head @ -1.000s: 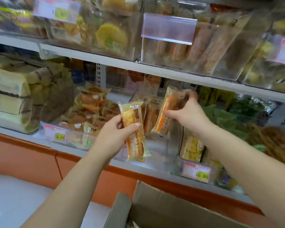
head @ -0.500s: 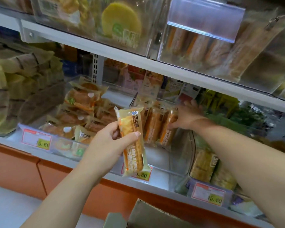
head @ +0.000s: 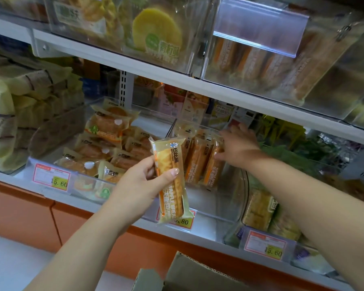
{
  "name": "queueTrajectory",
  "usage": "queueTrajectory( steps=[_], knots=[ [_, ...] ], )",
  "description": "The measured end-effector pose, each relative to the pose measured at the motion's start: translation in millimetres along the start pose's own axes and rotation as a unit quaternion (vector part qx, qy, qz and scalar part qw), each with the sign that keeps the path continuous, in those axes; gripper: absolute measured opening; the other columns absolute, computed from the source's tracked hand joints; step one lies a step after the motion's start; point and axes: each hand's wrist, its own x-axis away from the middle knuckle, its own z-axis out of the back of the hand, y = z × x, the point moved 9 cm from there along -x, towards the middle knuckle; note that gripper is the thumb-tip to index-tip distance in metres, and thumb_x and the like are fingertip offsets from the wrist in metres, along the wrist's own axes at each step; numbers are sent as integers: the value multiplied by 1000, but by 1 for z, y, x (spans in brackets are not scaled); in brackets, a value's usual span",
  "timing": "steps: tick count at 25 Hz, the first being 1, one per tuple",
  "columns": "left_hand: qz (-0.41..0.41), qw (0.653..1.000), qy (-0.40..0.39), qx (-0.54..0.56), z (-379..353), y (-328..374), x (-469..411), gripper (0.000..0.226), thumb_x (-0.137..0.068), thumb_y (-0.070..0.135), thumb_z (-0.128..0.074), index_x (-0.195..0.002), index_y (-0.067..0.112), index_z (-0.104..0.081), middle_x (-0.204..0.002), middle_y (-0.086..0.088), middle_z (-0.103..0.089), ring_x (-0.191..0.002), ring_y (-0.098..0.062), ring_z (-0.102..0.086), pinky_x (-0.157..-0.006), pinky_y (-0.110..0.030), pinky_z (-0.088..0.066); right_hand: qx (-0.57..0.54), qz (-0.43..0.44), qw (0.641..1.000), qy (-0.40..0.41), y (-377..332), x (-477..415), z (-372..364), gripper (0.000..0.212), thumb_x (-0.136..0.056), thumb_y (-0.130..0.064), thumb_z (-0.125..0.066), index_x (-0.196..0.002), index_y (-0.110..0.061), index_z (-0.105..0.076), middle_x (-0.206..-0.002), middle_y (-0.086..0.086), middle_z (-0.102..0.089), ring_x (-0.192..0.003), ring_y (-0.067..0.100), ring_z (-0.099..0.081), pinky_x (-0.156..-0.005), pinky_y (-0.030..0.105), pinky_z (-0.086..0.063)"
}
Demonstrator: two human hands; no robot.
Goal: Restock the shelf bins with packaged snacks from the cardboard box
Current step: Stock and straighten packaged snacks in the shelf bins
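My left hand (head: 139, 185) grips a long orange waffle bread packet (head: 170, 181), held upright in front of a clear shelf bin (head: 219, 198). Inside that bin a short row of the same packets (head: 198, 162) stands on end at the back. My right hand (head: 237, 145) reaches into the bin with its fingers spread. Its thumb rests on the rightmost packet of the row, and nothing is held in the palm. A flap and corner of the cardboard box (head: 189, 274) show at the bottom edge; its contents are hidden.
The bin to the left holds round bun packets (head: 105, 131) behind a 15.60 price tag (head: 51, 178). The upper shelf (head: 198, 85) overhangs closely, carrying more clear bins. Yellow-green packets (head: 259, 211) fill the bin on the right. Large pale bags (head: 19, 114) are stacked at far left.
My right hand carried a packet into the bin, stood it in the row and spread its fingers. The view moved closer to the shelf. My left hand kept its packet.
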Motion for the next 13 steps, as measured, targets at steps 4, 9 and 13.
queueTrajectory(
  steps=[4,9,13],
  knots=[
    [-14,1000,7,-23,-7,4,1,20,-92,42,-63,-111,42,-66,-108,11,-73,-101,-12,-69,-94,-47,-53,-479,82,855,-184,-54,77,13,50,-87,-34,-68,-134,-34,-50,-129,-7,-61,-117,11,-58,-104,35,-45],
    [-51,991,91,-88,-4,15,-3,38,-87,50,-65,-125,47,-59,-118,13,-62,-102,6,-59,-93,-25,-49,-627,60,762,-150,-74,97,-4,52,-76,-36,-79,-124,-29,-60,-112,-9,-71,-105,9,-66,-97,39,-51],
    [-87,939,202,-264,21,23,1,53,-92,34,-63,-143,28,-47,-134,9,-50,-113,1,-49,-95,-19,-38,-679,-134,718,-72,-41,58,-40,63,-80,-25,-78,-134,-17,-47,-124,0,-65,-111,18,-61,-92,30,-47]
  ],
)
